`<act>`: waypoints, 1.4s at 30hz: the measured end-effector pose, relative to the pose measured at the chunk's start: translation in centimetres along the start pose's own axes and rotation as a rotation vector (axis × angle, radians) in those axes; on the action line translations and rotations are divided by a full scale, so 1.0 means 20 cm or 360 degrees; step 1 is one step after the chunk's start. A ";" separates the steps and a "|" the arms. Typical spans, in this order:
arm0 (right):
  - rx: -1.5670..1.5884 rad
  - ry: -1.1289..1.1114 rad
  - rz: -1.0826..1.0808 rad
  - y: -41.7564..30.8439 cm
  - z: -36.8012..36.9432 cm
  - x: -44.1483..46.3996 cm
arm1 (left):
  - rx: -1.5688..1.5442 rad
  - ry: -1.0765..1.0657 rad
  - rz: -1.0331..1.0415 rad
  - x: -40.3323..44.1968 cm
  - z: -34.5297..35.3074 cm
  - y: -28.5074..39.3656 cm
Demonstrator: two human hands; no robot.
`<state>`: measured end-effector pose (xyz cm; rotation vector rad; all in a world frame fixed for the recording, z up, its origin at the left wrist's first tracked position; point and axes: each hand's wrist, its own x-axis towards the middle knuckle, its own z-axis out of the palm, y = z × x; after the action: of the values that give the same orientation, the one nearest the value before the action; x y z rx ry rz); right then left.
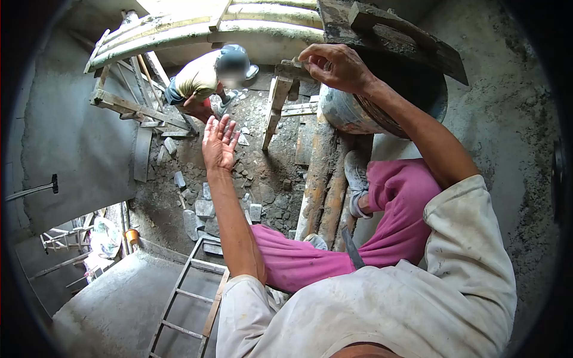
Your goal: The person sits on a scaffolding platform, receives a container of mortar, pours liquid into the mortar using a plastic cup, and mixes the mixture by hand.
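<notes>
My left hand (219, 146) is held out with the palm up and fingers spread, nothing in it. Beyond its fingertips, lower down, a person (200, 77) in a cap bends over the rubble floor. My right hand (338, 67) hangs with loosely bent fingers beside the end of a wooden trestle (277, 101); I see nothing between them, and contact with the wood is unclear. Below that forearm stands a large mortar-stained drum (346, 112). A mortar-caked board (394, 36) lies over the drum's far side. A dark flat blade-like tool (352, 247) rests at my lap.
Dirty round poles (316, 191) run beneath my legs, high above the floor. A ladder (185, 295) leans at lower left. Broken blocks (205, 209) litter the ground. Curved formwork timbers (256, 27) cross the top. A plastered wall (501, 161) rises on the right.
</notes>
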<state>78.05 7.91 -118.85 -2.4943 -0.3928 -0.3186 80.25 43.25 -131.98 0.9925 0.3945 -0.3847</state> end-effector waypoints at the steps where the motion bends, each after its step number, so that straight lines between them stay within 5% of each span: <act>1: -0.0008 0.0029 -0.0003 0.01 0.01 0.00 | -0.0049 -0.0022 -0.0014 0.01 -0.02 0.00; 5: 0.0043 0.0042 0.0001 0.02 0.02 0.01 | -0.0054 0.0087 -0.0014 0.07 -0.13 -0.01; 11: 0.0028 0.0031 -0.0021 0.02 0.02 0.01 | 0.0539 0.0454 -0.0289 0.13 -0.41 -0.16; 17: 0.0044 -0.0080 0.0038 -0.01 0.01 0.02 | 0.1242 0.0455 -0.0188 0.12 -0.45 -0.17; 37: 0.0117 -0.0038 0.0008 -0.03 -0.01 0.02 | 0.0909 0.0771 -0.0349 0.14 -0.59 -0.28; 40: 0.0119 -0.0038 0.0015 -0.02 0.00 0.02 | 0.1107 0.0976 -0.0336 0.16 -0.61 -0.31; 42: 0.0118 -0.0023 -0.0004 -0.02 0.00 0.03 | 0.1500 0.1176 -0.0035 0.17 -0.64 -0.33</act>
<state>78.35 8.36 -118.41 -2.4251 -0.4063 -0.2817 78.21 50.61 -144.69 2.0632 0.9313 -0.1969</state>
